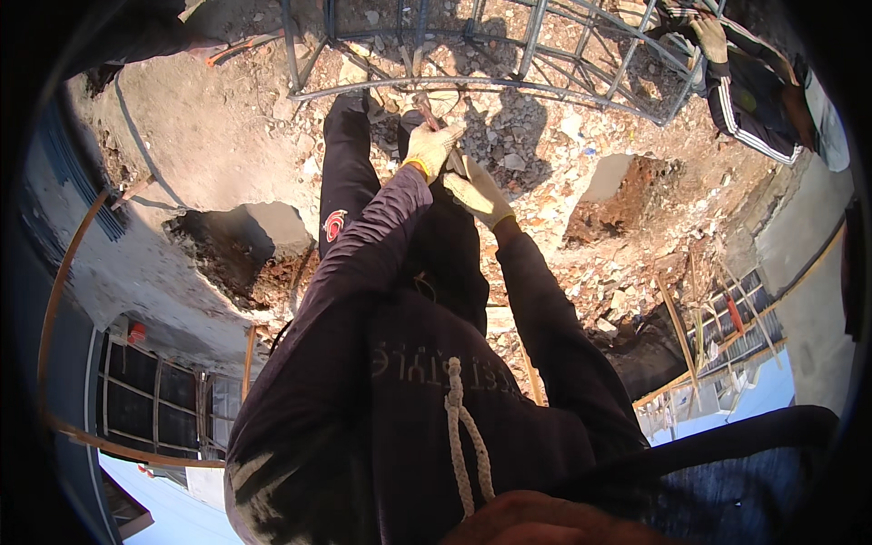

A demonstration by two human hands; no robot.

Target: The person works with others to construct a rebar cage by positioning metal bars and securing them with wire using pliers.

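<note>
Both my hands, in pale knitted gloves, meet ahead of me above the rubble and below the steel cage. My left hand (434, 150) is closed round a narrow brownish tool (425, 109), whose far end points toward the cage. Just to the right and nearer, my right hand (480, 193) is closed at the tool's near end. Its exact kind is too small to tell. The rebar cage (400, 84) of tied grey bars runs across the far side, just beyond the tool.
A co-worker's gloved hand (710, 38) is by the cage's right end. Dug pits lie left (272, 227) and right (607, 182) in broken rubble (545, 195). Blue-grey bars (77, 177) lie far left. Wooden strips (677, 327) stand at the right.
</note>
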